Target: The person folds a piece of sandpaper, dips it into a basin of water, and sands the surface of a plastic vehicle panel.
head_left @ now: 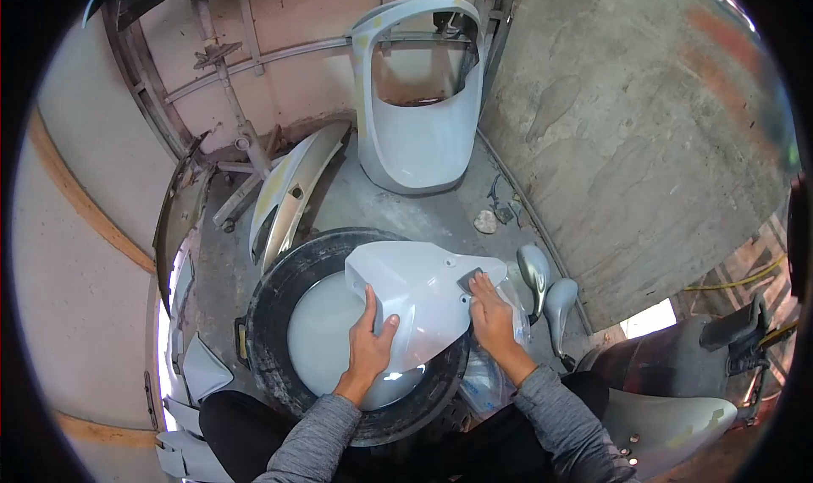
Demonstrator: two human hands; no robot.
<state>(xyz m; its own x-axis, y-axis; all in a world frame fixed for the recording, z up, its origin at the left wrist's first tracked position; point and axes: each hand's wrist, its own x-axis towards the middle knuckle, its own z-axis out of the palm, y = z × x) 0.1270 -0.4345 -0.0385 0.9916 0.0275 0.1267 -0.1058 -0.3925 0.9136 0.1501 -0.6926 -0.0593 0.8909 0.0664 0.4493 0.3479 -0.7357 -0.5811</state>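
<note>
A glossy white motorcycle fairing panel (423, 292) is held over a round black tub (273, 347) of cloudy whitish water (322, 326). My left hand (370, 347) grips the panel's near left edge, thumb raised along its face. On the panel's right end, my right hand (491, 314) presses a small dark grey piece of sandpaper (468, 281) flat under its fingertips. Two small holes show in the panel near that hand. My right palm and the underside of the panel are hidden.
Behind the tub stand a large white fairing shell (423, 144) and a curved silver-and-white panel (296, 187). Two mirrors (559, 305) lie at the right, near a leaning grey board (627, 144). A clear plastic bag (487, 381) touches the tub's right side.
</note>
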